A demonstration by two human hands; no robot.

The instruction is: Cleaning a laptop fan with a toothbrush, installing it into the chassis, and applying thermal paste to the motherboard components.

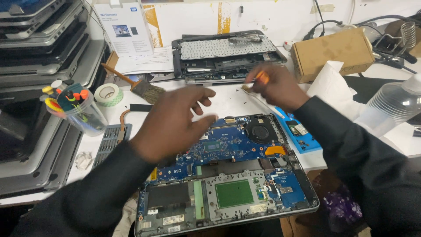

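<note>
Left hand (pixel 175 120) is hovering released over the bare motherboard (pixel 228 142); right hand (pixel 274 85) is grasping an orange-handled screwdriver (pixel 258 80) whose tip risks scratching it.

A: What's held?
B: A small screwdriver (pixel 262 78) with an orange handle, blurred, tilted, above the table's far side.
A: And below?
B: An opened laptop (pixel 228 175) lying flat, blue motherboard and black fan exposed.

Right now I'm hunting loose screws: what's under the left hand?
The left hand hovers over the opened laptop's blue motherboard; the board's upper-left corner is covered. No screws visible.
</note>
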